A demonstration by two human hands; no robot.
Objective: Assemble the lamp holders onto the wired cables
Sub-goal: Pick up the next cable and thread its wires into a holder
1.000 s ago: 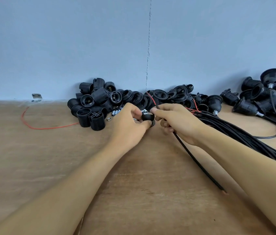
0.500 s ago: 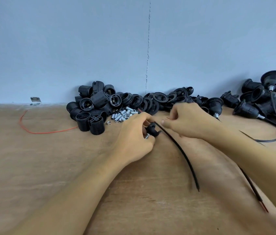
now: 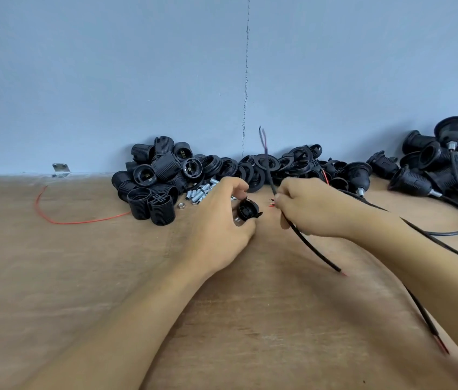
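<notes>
My left hand (image 3: 219,220) grips a small black lamp holder cap (image 3: 248,211) just above the wooden table, its open side turned toward me. My right hand (image 3: 309,209) pinches a black cable (image 3: 311,249) a short way right of the cap. The cable's upper end rises past my fingers, with two thin stripped wires (image 3: 262,136) showing against the wall. Its lower end trails toward me on the table and ends in a red tip. The cap and the cable are apart.
A pile of black threaded lamp holder bodies (image 3: 154,181) and rings (image 3: 267,164) lies against the wall. Small metal tubes and a nut (image 3: 198,192) lie beside it. Wired holders (image 3: 442,167) and cables are heaped at the right. A loose red wire (image 3: 61,218) curves at the left.
My right hand pulled the cable away from the cap and swung its stripped end upward. My left hand drew the cap slightly toward me and turned it.
</notes>
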